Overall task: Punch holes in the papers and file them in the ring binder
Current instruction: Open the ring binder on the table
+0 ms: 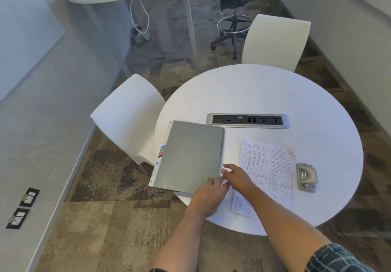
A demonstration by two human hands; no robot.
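Note:
A grey ring binder (190, 155) lies closed at the left side of the round white table (275, 94), with coloured index tabs sticking out of its left edge. My left hand (208, 197) rests on its near right corner, thumb on the cover. My right hand (237, 176) touches the binder's right edge, fingers pointing left; the grip is hard to make out. Printed papers (270, 166) lie to the right, partly under my right forearm. A grey hole punch (306, 177) sits to the right of the papers.
A silver socket strip (247, 120) is set into the table behind the binder. Two white chairs (131, 119) (275, 41) stand at the left and far sides. Another white table and a black stool stand further back on the carpet.

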